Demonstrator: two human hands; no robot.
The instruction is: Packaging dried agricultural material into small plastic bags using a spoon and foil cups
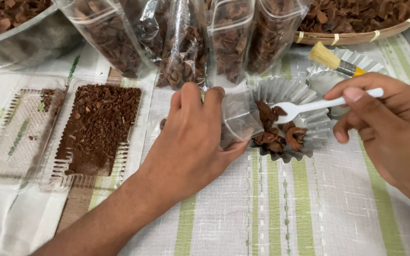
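Left hand point(193, 137) wrapped around a small clear plastic bag point(238, 118), fingers closed on it, mouth of the bag tipped toward the fluted foil tray point(309, 90); held this way the opening sits right at the tray's near-left rim, so pieces have only a short way to go between the two

Right hand point(385, 123) pinches a white plastic fork point(309, 105) between thumb and forefinger, fingers closed on the handle. Tines point left and rest on the brown dried pieces point(276, 132) heaped in the tray, close to the bag mouth; low, flat angle suits raking rather than stabbing

Pieces: curled, dark brown, piled at the left side of the tray, some touching the bag edge. Whether any are already inside the bag cannot be told

Around: a brush point(335, 61) with pale bristles lies across a second foil tray point(371, 61) behind the right hand. Filled clear bags point(181, 42) stand upright in a row at the back, leaning together. A clear plastic container point(96, 128) to the left holds brown crumbs; its lid point(20, 132) lies open beside it, nearly bare. A woven basket point(357, 35) and a metal bowl point(29, 38) at the back corners hold more pieces. Striped cloth point(281, 208) underneath
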